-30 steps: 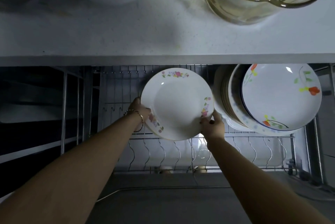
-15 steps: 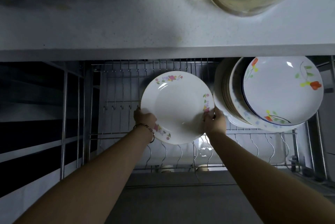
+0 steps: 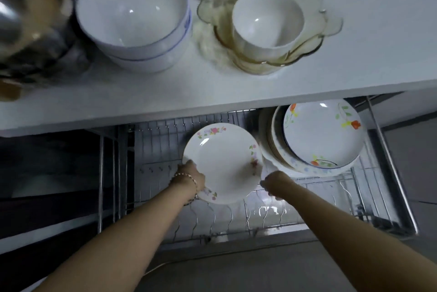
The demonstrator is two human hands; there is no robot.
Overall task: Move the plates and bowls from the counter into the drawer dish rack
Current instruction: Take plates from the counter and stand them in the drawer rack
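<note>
Right hand (image 3: 275,183) has come off the floral plate (image 3: 224,161); fingers curled under, we cannot tell if they hold anything. Left hand (image 3: 191,174) fingers still grip the rim. Plate stands in the drawer dish rack (image 3: 236,218), nearly placed. Bowls (image 3: 132,15) wait on the table (image 3: 354,55).

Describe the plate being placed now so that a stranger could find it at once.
Below the white counter, look into the open wire drawer rack. A plate is held near its middle, left of the leaning stack, with the left hand gripping its left edge. Only it has small pink flowers on the rim.
</note>
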